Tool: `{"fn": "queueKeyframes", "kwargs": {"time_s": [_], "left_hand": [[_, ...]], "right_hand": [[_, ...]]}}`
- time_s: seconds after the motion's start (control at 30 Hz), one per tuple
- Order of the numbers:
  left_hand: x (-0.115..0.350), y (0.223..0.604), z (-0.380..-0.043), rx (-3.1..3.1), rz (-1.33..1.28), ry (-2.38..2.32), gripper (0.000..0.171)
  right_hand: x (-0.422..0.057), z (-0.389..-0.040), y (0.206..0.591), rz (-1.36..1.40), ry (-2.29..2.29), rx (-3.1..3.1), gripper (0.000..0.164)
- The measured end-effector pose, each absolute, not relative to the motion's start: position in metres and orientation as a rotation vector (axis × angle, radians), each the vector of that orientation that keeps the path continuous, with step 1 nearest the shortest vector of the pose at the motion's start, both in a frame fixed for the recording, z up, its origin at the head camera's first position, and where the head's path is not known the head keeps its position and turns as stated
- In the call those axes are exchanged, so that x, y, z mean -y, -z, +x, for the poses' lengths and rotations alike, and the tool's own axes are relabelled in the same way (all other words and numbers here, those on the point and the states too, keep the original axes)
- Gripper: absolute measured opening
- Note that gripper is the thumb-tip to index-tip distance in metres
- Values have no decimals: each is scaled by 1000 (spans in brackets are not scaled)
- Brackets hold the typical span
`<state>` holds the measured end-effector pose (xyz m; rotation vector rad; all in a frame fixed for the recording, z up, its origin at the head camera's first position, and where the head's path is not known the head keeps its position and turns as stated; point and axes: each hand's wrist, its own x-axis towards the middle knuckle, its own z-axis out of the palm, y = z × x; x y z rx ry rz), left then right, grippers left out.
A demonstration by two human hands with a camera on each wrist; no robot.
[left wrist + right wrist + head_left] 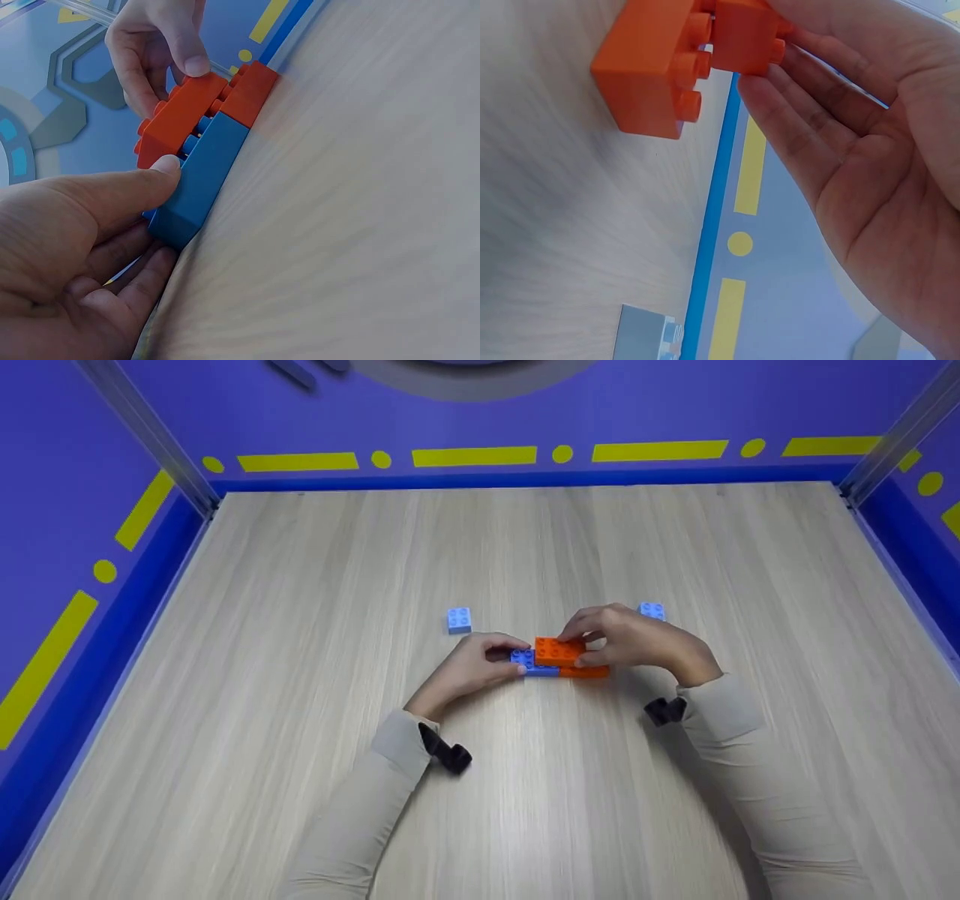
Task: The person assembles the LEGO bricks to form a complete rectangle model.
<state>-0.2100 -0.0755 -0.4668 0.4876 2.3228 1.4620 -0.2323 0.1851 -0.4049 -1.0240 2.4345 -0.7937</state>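
In the head view, a blue brick (pixel 535 664) and an orange brick (pixel 586 672) lie end to end on the wooden table (pixel 300 660). A second orange brick (pixel 559 649) sits on top across their joint. My left hand (pixel 510 657) pinches the blue brick (pixel 202 176) at its left end, thumb on its side. My right hand (pixel 582 648) pinches the upper orange brick (pixel 184 120) from above, over the lower orange brick (pixel 251 90). In the right wrist view the upper orange brick (pixel 742 34) rests on the studs of the lower orange brick (pixel 649 67), held by my right hand's fingers (pixel 810 112).
Two small light blue bricks lie loose on the table, one (pixel 459 619) behind my left hand and one (pixel 651 610) behind my right hand; the latter shows as a light blue brick (pixel 649 341) at the right wrist view's bottom. Blue walls with yellow marks (pixel 472 456) enclose the table.
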Motion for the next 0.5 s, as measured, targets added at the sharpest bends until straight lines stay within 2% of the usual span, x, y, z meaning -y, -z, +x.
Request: {"fn": "queueKeyframes", "kwargs": {"time_s": [0.5], "left_hand": [[75, 467, -210, -2317, 481, -1464, 34]], "right_hand": [[-184, -229, 405, -1029, 791, -2438, 29]]}}
